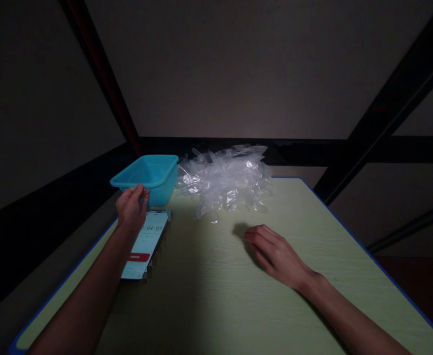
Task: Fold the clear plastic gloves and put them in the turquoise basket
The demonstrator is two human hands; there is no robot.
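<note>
My left hand (132, 203) is at the near rim of a turquoise plastic basket (166, 190), thumb and fingers pinched together. What lies in the pinch, if anything, is too small to make out. Under that wrist lies a phone (147, 244) with a lit timer screen, partly covered by my forearm. My right hand (271, 250) is low over the tabletop, palm down, its fingers loosely bent and the thumb apart, with nothing visible in it. Beyond it spreads a heap of clear plastic pieces (225, 180), thin and shiny; their exact kind is unclear.
The pale yellow-green table (209, 296) has a blue edge along its sides. Behind it stands a grey wall (231, 69) with dark beams, one slanting down at the right (386, 98). Light is dim, and the basket's floor is mostly hidden.
</note>
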